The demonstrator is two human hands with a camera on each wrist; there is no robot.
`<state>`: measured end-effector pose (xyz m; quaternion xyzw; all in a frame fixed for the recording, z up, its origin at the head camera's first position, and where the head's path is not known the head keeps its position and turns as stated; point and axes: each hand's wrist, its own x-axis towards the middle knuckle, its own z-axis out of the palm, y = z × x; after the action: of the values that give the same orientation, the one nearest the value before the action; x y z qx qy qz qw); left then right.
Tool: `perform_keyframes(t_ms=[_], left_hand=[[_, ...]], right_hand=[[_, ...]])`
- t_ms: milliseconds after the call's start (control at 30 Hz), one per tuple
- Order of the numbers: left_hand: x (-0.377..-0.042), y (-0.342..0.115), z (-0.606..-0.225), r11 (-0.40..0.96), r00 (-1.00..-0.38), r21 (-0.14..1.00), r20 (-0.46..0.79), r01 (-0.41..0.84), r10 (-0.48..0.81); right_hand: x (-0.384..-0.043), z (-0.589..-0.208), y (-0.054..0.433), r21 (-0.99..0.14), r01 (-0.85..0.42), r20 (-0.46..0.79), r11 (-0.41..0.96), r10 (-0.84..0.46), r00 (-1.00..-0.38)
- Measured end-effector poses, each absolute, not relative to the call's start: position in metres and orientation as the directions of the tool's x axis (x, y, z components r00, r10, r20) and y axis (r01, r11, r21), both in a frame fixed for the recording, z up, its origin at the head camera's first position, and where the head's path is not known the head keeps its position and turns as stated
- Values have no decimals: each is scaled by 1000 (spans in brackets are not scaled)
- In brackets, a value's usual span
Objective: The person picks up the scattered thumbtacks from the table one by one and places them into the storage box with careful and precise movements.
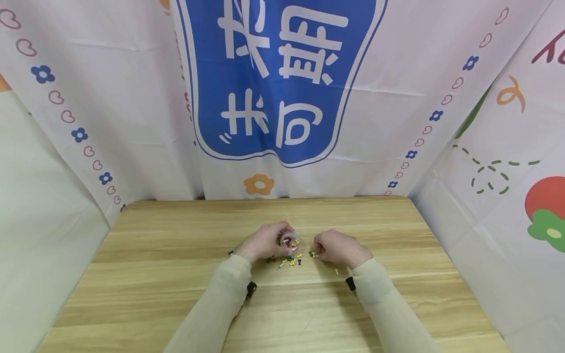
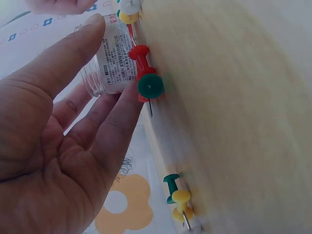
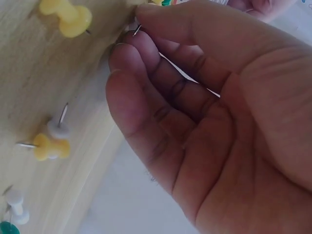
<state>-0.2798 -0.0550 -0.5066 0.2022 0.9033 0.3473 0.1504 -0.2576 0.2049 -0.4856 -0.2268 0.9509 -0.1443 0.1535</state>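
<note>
My left hand [image 1: 264, 240] grips a small clear jar [image 2: 95, 78], its fingers and thumb around the side. The jar's open top shows push pins [image 1: 290, 241] of several colours inside. Across from it, my right hand [image 1: 337, 246] is low over the table; in the right wrist view its thumb and forefinger pinch a push pin, whose metal point [image 3: 137, 30] sticks out while most of its body is hidden. Beside the jar lie a red push pin [image 2: 141, 61] and a green push pin [image 2: 150, 86]. A yellow push pin [image 3: 67, 17] lies near the right hand.
More loose pins, among them a yellow pin [image 1: 337, 271] and a dark pin [image 1: 231, 253], are scattered on the wooden table [image 1: 291, 314]. Some points face up or sideways. Behind the table's far edge hangs a printed cloth [image 1: 150, 113].
</note>
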Motion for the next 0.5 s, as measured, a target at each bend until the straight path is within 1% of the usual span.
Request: perform_keyframes(t_ms=[200, 333, 500], left_hand=[[-280, -55, -507, 676, -872, 690, -133, 261, 472], [-281, -55, -507, 675, -870, 690, -133, 262, 474], [-281, -55, -507, 674, -869, 689, -132, 266, 477]], right_hand=[[-258, -481, 205, -334, -373, -197, 866, -451, -871], [-260, -480, 203, -312, -399, -150, 862, -460, -875], [-261, -478, 199, -304, -451, -79, 839, -494, -866]])
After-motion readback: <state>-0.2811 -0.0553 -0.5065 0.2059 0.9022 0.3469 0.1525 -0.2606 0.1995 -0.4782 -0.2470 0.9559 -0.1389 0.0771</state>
